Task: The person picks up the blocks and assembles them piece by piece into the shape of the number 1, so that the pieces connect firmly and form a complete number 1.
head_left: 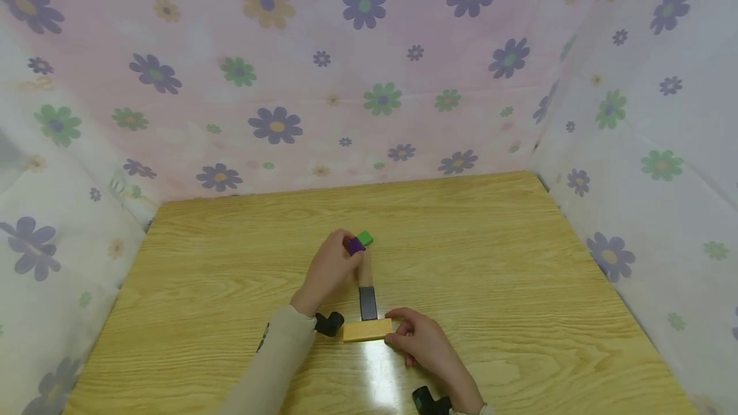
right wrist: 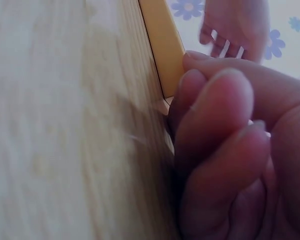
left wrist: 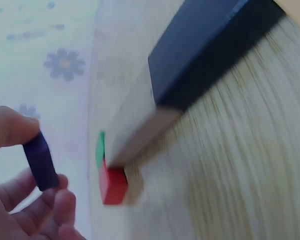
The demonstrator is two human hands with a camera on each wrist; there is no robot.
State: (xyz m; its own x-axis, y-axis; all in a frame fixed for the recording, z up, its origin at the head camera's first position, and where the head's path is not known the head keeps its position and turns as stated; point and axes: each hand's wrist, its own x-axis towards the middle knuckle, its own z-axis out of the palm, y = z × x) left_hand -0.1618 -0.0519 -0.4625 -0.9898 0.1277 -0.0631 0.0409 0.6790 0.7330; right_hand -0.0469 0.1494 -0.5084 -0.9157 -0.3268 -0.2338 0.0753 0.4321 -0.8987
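My left hand pinches a small purple block between thumb and fingers, held up above the far end of a row of blocks. At that end a green block and a red block lie side by side, the red one mostly hidden in the head view. A plain wooden block runs from them toward a black block. Crosswise at the near end lies a yellow block. My right hand grips its right end between thumb and index finger, the other fingers curled beneath.
The blocks lie on a wood-grain table. Flower-patterned cloth rises behind it and along both sides. Black wrist devices, one by the left cuff and one by the right, sit close to the table near the yellow block.
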